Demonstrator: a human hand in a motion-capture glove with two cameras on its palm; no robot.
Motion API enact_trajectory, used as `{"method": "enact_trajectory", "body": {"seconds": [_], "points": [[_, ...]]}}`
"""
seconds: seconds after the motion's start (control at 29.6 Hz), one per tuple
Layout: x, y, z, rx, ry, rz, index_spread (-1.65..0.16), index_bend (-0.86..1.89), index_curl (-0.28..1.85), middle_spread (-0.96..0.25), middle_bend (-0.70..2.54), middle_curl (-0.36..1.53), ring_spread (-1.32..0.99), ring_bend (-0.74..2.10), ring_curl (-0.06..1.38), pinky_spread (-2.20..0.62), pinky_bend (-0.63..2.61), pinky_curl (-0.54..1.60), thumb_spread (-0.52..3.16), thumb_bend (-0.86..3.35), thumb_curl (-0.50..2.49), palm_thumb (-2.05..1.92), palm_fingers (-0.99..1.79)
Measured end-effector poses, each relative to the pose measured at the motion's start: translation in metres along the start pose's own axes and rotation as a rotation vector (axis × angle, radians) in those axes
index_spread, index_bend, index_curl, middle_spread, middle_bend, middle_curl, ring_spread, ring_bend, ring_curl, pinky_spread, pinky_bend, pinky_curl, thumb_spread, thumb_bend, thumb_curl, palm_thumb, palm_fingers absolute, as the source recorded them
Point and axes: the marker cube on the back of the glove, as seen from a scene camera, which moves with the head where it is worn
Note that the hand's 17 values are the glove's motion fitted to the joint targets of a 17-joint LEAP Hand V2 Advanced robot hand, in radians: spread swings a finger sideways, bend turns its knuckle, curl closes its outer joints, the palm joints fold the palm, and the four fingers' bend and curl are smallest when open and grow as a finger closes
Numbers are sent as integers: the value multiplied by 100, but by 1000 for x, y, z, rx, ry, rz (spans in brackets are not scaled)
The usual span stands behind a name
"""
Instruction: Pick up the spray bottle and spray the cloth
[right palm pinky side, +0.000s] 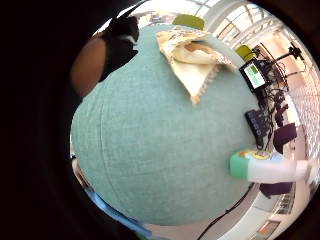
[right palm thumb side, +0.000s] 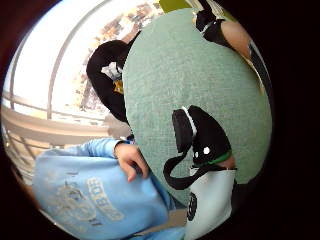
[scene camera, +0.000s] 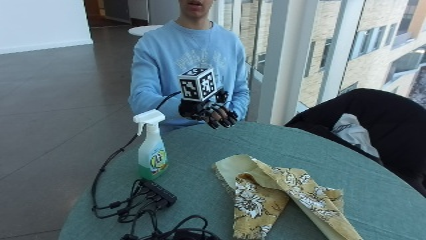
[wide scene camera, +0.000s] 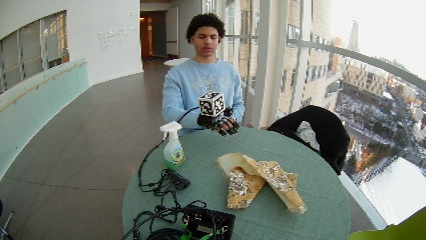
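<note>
While hand hovers, crumpled floral cloth lies.

spray bottle nozzle cut off, bare hand hidden

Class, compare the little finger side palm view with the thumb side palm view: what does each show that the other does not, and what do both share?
Only the little finger side view shows the spray bottle standing near the table's edge and the crumpled yellow floral cloth. Only the thumb side view shows the person's bare hand against the blue sweatshirt, and a gloved finger of the right hand hovering over the table. Both share the round table under its green covering.
</note>
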Motion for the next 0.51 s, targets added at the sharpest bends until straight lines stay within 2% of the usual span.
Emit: {"method": "enact_trajectory", "body": {"seconds": [0.27,0.51], "points": [[32,58,-21,64,-20,117,-37,18,34,-8,23,33,-1,18,24,21,18,27,117,15,29,61,65],[62,114,-39,200,-171,314,-38,19,36,-7,21,35,0,17,24,22,17,28,114,9,29,60,61]]}}
